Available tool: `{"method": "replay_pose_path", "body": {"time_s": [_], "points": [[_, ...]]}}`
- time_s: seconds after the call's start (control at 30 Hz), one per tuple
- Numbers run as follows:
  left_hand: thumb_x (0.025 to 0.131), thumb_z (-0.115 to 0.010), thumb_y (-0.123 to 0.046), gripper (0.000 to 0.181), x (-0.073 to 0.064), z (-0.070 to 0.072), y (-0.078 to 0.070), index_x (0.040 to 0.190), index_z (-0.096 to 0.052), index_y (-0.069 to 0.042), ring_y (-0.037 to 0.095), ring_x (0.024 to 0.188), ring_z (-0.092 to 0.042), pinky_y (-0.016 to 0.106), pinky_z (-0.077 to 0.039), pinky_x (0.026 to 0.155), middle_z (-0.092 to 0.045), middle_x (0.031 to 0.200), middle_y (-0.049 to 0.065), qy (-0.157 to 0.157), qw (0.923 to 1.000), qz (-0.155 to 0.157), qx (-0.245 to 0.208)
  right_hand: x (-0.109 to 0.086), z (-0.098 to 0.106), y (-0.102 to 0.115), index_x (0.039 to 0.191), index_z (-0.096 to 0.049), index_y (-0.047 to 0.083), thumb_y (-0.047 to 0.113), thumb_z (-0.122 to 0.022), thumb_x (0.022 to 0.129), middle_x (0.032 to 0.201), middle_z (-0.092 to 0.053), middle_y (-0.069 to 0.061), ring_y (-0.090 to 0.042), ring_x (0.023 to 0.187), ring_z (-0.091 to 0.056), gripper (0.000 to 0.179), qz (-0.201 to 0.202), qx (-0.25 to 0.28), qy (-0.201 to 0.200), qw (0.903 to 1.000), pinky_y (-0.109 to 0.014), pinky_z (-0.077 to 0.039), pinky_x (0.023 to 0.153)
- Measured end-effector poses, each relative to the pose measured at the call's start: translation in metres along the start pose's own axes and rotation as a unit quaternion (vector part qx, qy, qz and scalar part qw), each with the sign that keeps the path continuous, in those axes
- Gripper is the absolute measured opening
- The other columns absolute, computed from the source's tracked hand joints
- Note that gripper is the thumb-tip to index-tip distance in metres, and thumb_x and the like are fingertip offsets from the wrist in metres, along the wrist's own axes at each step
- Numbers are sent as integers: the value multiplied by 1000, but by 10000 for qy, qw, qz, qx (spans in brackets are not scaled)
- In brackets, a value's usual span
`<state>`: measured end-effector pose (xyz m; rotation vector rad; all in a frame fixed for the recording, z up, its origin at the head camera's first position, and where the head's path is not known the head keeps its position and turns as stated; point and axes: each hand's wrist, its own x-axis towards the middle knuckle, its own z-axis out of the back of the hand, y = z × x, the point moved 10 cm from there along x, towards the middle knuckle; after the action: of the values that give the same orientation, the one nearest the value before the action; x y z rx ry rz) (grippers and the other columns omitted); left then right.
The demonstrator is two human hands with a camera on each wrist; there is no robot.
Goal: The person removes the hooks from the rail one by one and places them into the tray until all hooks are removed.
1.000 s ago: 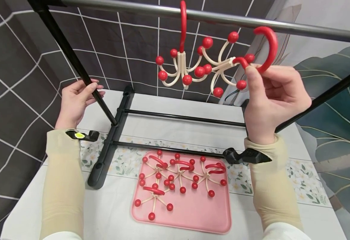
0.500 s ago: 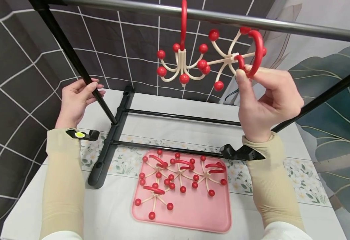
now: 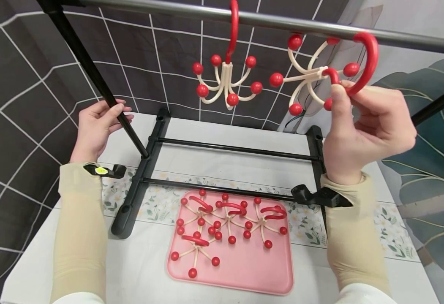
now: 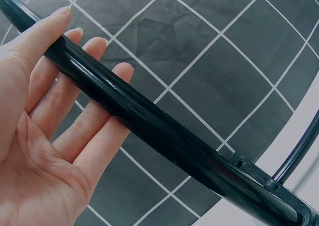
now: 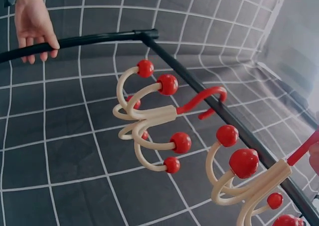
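Note:
My right hand (image 3: 370,122) pinches the red hook (image 3: 370,59) of a multi-arm hanger (image 3: 309,76) between thumb and fingers. Cream arms tipped with red balls spread from it, tilted to the left. In the head view the hook's top overlaps the lower edge of the grey rail (image 3: 282,24); whether they touch I cannot tell. A second hanger (image 3: 226,78) of the same kind hangs by its hook from the rail, left of the held one. My left hand (image 3: 96,131) holds the rack's black post (image 4: 144,121), thumb in front and fingers behind.
Several more such hangers (image 3: 229,217) lie in a pink tray (image 3: 252,270) on the white table (image 3: 138,266). Black crossbars (image 3: 237,148) and a base foot (image 3: 130,211) stand behind it. A dark gridded curtain (image 3: 176,71) closes off the back and left.
My right hand first moves left with the held hanger, then right, so its arms now stand apart from the hanging one. The hanging hanger sways slightly left. My left hand stays put.

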<state>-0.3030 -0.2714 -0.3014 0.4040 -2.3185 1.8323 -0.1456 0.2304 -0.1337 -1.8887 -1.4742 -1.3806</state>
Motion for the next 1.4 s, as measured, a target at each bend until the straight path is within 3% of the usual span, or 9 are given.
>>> {"method": "replay_pose_path", "body": {"time_s": [0.23,0.4,0.67,0.8,0.93,1.13,1.4], "points": [[93,-75,-5,28,0,2,0,115,-68,10,23,82,-75,28,-60,80,-74,96,14,-23,10000,16,-46,2,17,0,75,-66,-16,6,-90,69,75,-68,-23,-25,69,-69,33,-303,-103,-11,9995,-21,-56,69],[93,-75,-4,27,-1,3,1,115,-68,10,23,82,-75,28,-60,80,-74,96,15,-27,10000,9,-70,1,26,3,74,-66,-17,-1,-85,69,75,-68,-25,-20,66,-70,26,-471,-92,77,9988,-18,-55,66],[94,-74,-5,25,-1,2,-1,114,-69,9,23,82,-75,27,-60,80,-74,96,14,-7,10000,13,-60,-11,40,3,75,-66,-19,13,-97,67,74,-69,-26,-18,67,-72,46,-654,129,485,9966,-16,-53,65],[93,-75,-5,23,-1,1,-1,113,-70,7,23,82,-75,28,-60,80,-74,96,14,-14,10000,37,-81,-22,43,1,77,-65,-21,10,-96,68,75,-69,-25,-17,69,-72,45,-983,308,713,9921,-17,-54,66],[93,-74,-5,23,-1,2,-1,113,-70,7,23,82,-75,28,-60,80,-74,97,15,-22,9999,49,-99,-33,42,-1,77,-64,-23,4,-95,69,76,-70,-25,-20,72,-73,42,-1287,765,942,9842,-19,-56,68],[93,-75,-5,24,-2,1,-2,113,-70,7,24,82,-75,28,-60,80,-74,97,15,-21,9999,67,-105,-51,42,-1,79,-64,-24,0,-92,73,80,-72,-24,-22,77,-73,37,-1533,998,1610,9698,-17,-52,64],[93,-75,-5,31,-1,2,-2,117,-66,11,24,82,-75,29,-60,81,-74,98,16,-49,9999,65,-108,-85,38,4,79,-67,-23,-7,-87,75,81,-72,-22,-21,77,-71,26,-2129,1616,2660,9262,-23,-58,76]]}}
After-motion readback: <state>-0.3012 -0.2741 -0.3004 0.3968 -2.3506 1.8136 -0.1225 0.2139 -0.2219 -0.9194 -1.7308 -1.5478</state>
